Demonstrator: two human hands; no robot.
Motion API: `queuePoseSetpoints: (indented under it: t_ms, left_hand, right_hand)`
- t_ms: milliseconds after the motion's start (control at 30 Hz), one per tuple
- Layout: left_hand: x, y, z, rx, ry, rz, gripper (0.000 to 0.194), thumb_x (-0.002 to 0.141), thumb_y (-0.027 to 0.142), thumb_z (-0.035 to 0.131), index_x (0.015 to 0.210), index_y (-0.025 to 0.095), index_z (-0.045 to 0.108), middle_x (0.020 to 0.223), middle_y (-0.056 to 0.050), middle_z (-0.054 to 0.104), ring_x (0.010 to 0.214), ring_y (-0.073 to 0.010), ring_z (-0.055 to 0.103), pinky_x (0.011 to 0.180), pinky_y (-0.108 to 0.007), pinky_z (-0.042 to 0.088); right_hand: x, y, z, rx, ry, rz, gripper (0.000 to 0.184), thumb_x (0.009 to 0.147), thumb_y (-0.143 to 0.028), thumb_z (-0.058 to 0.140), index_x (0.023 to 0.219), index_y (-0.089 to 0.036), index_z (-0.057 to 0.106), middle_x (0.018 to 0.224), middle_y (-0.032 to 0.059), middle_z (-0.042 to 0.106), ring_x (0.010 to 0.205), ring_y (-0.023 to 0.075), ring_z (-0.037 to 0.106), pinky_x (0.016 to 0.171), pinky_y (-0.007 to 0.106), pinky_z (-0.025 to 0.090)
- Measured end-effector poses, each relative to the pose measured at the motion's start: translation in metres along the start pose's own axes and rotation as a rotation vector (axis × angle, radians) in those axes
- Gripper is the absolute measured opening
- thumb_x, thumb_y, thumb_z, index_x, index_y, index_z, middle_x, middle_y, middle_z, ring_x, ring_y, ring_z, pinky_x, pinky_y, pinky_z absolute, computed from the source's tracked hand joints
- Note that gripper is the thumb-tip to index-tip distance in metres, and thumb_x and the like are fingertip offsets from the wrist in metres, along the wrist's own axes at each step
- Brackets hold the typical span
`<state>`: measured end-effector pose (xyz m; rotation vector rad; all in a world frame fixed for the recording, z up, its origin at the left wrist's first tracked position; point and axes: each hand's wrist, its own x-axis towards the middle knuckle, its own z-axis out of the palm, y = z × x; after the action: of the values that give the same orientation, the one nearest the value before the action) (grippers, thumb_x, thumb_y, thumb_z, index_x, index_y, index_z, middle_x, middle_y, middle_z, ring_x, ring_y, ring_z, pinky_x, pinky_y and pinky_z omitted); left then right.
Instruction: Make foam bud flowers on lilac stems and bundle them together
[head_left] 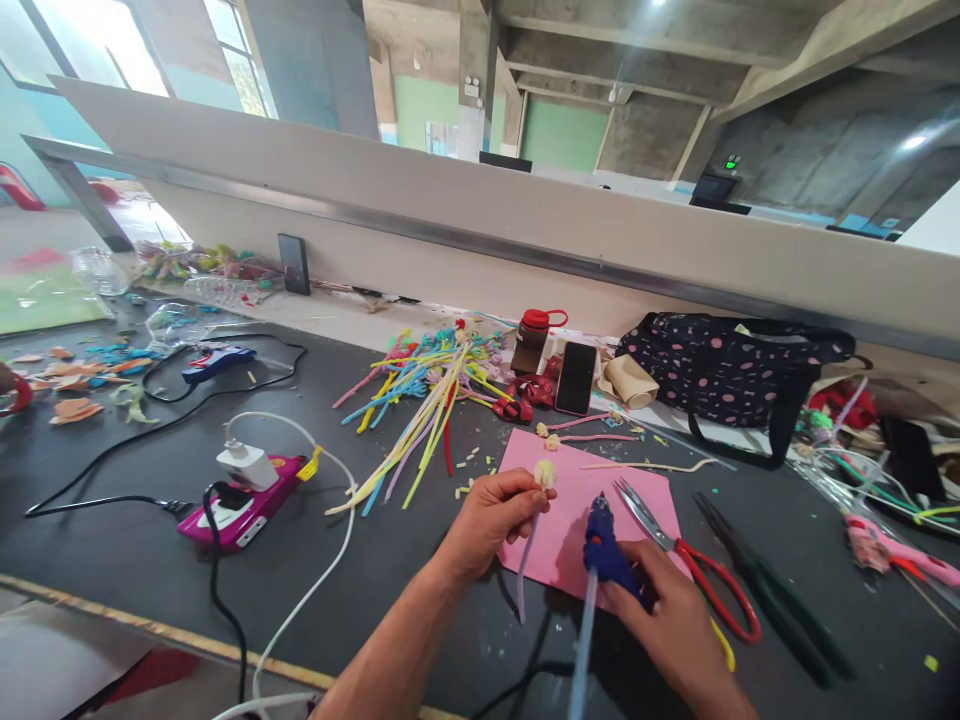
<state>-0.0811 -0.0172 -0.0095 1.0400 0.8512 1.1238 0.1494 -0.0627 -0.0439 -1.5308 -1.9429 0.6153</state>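
Observation:
My left hand [495, 515] is closed in a pinch on a pipe-cleaner flower; its pale yellow head [544, 473] shows above the fingertips and its lilac stem [526, 565] hangs below. Wrapped round a dark blue hot glue gun [606, 545] is my right hand [667, 610], with a clear glue stick [583, 640] jutting from the gun's back. The gun's nozzle points away from me, apart from the flower. Beneath both hands lies a pink sheet [559, 545]. Two similar flowers on pink stems [592, 437] rest at its far edge.
Scissors [694, 560] and dark-handled pliers [772, 590] lie right of the sheet. A heap of pipe cleaners [427, 400] spreads behind my left hand. A purple power strip [240, 510] with cables sits left. A phone [576, 378], bottle [531, 340] and patterned bag [735, 375] line the back.

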Motion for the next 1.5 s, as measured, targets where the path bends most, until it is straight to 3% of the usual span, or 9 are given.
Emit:
queuePoseSetpoints:
  t_ms: [167,300,400,567,767,967,1267,1367,1500]
  left_hand:
    - [0.0,0.0,0.0,0.03,0.015,0.025,0.018,0.071,0.031,0.064,0.071,0.013,0.066,0.058,0.002,0.052,0.044,-0.0039,0.041,0.039,-0.016,0.023]
    - [0.0,0.0,0.001,0.059,0.02,0.056,0.018,0.071,0.031,0.064,0.071,0.013,0.067,0.055,0.003,0.048,0.045,-0.0043,0.039,0.039,-0.017,0.023]
    - [-0.001,0.001,0.002,0.081,0.024,0.089,0.018,0.071,0.031,0.065,0.069,0.013,0.067,0.057,0.003,0.048,0.045,-0.0047,0.039,0.039,-0.017,0.024]
    - [-0.002,0.004,0.004,0.11,0.049,0.078,0.009,0.067,0.023,0.066,0.066,0.014,0.066,0.059,0.003,0.051,0.047,-0.005,0.042,0.042,-0.017,0.028]
    - [-0.002,0.002,0.003,0.051,0.088,0.011,0.012,0.061,0.023,0.07,0.062,0.013,0.064,0.053,0.003,0.052,0.043,-0.0042,0.037,0.04,-0.017,0.025]
    - [0.001,-0.004,0.0,-0.036,0.093,-0.007,0.014,0.062,0.023,0.07,0.063,0.012,0.063,0.053,0.003,0.053,0.04,-0.0027,0.035,0.038,-0.017,0.022]
    - [0.004,-0.001,0.002,-0.145,0.161,-0.157,0.025,0.059,0.03,0.073,0.057,0.013,0.055,0.047,0.003,0.054,0.032,-0.0015,0.034,0.032,-0.015,0.02]
    - [0.004,-0.001,0.002,-0.168,0.162,-0.182,0.027,0.057,0.029,0.074,0.056,0.012,0.054,0.045,0.004,0.052,0.03,-0.0015,0.034,0.031,-0.015,0.02]
    - [0.005,-0.002,-0.001,-0.193,0.141,-0.204,0.028,0.055,0.03,0.075,0.056,0.012,0.053,0.045,0.003,0.052,0.029,-0.0016,0.035,0.03,-0.015,0.018]
  right_hand:
    - [-0.009,0.012,0.002,0.569,0.106,0.21,0.037,0.071,-0.042,0.063,0.101,-0.02,0.061,0.088,0.0057,0.066,0.076,0.0217,0.06,0.061,0.028,0.048]
    - [-0.016,0.015,0.01,0.932,0.016,0.273,0.034,0.073,-0.043,0.06,0.095,-0.017,0.063,0.072,0.0068,0.065,0.057,0.0179,0.057,0.049,0.028,0.046]
    - [-0.014,0.005,0.009,1.051,-0.063,0.237,0.033,0.074,-0.042,0.058,0.094,-0.015,0.063,0.068,0.0072,0.063,0.055,0.0174,0.056,0.05,0.029,0.046]
    - [-0.009,-0.01,0.001,1.069,-0.12,0.195,0.037,0.079,-0.044,0.051,0.1,-0.015,0.059,0.074,0.0084,0.061,0.058,0.0169,0.055,0.052,0.029,0.045]
    - [-0.013,-0.004,0.003,1.0,-0.1,0.146,0.038,0.079,-0.045,0.051,0.105,-0.017,0.053,0.077,0.0073,0.059,0.059,0.0156,0.052,0.052,0.027,0.042]
    - [-0.018,-0.023,0.001,0.874,-0.009,0.098,0.034,0.082,-0.047,0.046,0.1,-0.019,0.055,0.063,0.0032,0.056,0.054,0.0149,0.047,0.051,0.027,0.038]
    - [-0.026,-0.054,-0.001,0.717,0.136,0.079,0.034,0.076,-0.052,0.055,0.091,-0.021,0.059,0.068,0.0058,0.061,0.048,0.0143,0.048,0.042,0.025,0.035]
    - [-0.026,-0.059,0.001,0.678,0.123,0.077,0.035,0.071,-0.052,0.06,0.093,-0.024,0.059,0.066,0.0046,0.06,0.049,0.0161,0.05,0.044,0.026,0.038]
    - [-0.026,-0.052,0.005,0.628,0.057,0.084,0.032,0.077,-0.048,0.055,0.096,-0.023,0.058,0.065,0.0047,0.06,0.05,0.0156,0.05,0.047,0.027,0.041]
